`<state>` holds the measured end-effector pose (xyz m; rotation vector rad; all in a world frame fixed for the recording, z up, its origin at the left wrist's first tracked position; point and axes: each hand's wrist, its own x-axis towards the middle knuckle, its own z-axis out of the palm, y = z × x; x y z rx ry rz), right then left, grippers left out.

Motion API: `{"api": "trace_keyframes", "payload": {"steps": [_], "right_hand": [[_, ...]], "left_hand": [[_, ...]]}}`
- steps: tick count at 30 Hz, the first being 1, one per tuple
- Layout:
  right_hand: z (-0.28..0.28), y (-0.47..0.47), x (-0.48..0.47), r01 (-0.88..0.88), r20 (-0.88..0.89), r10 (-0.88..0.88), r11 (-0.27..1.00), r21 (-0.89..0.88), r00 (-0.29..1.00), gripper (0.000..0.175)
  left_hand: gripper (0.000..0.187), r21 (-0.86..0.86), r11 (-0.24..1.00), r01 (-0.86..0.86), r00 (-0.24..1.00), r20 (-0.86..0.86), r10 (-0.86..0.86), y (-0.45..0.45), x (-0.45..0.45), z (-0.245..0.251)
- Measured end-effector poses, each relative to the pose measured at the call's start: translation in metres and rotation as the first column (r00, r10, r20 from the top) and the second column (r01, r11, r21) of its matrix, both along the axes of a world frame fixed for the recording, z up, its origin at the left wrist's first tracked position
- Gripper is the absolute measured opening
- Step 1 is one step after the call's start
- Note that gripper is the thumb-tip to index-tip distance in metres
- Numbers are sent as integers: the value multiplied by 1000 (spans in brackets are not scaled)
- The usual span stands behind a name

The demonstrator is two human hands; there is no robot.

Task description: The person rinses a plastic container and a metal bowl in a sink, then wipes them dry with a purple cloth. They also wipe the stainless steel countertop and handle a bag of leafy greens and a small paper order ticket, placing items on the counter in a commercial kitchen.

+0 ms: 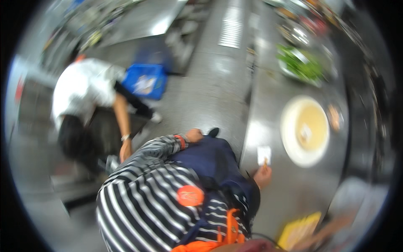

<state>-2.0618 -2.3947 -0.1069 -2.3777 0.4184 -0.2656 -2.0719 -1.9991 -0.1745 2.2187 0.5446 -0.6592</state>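
My right hand is over the edge of a steel counter, its fingers closed on a small brown clip. A white paper slip is at the clip's far end. Just beyond stands a large white bowl of pale yellow liquid, with a small white and brown item showing in its middle. My left hand is near the front of my navy apron. Its fingers are blurred, and whether it holds anything is unclear.
A person in a white shirt bends down at left, near a blue crate. Leafy greens fill a dish farther along the counter. Another person's arm reaches towards a yellow object at lower right. A floor grate lies ahead.
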Motion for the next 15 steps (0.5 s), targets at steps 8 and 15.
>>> {"api": "trace_keyframes", "payload": {"steps": [8, 15], "right_hand": [[9, -10, 7, -42, -148, 43, 999, 7, 988, 28], [10, -6, 18, -85, -218, 70, 995, -60, 974, 29]], "left_hand": [[26, 73, 988, -137, 990, 43, 134, 26, -52, -17], [23, 289, 945, -155, 986, 96, 133, 60, -116, -68]]}}
